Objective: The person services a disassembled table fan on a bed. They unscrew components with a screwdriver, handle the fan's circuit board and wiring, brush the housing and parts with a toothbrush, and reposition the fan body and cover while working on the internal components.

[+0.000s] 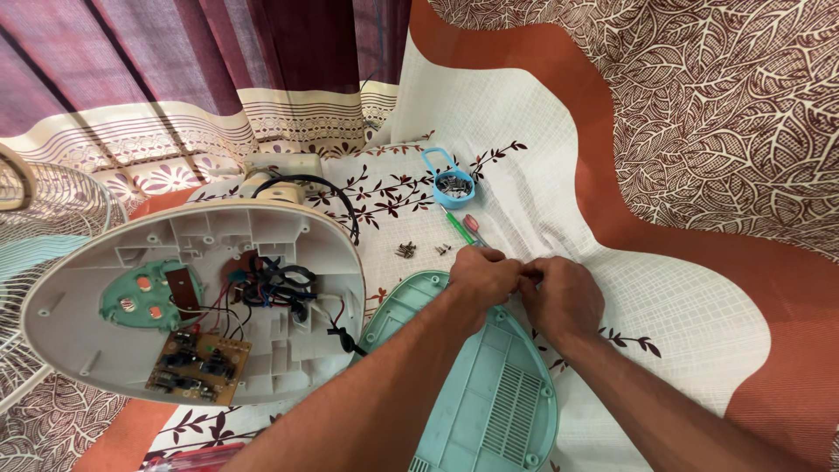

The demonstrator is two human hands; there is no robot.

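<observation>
Both hands' fingers (523, 273) pinched together, small item hidden between

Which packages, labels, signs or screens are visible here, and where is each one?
No labels, signs or screens show.
Nearest to a package: small blue container of metal parts, round with a loop handle, on the cloth beyond the left hand and right hand.

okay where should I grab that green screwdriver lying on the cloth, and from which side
Take the green screwdriver by its handle, coming from above on the far side of the hands. It lies flat on the cloth, slanting from near the blue cup toward the left hand, which seems to cover its near end. The right hand sits close too, so the far part looks easiest to pinch.
</observation>
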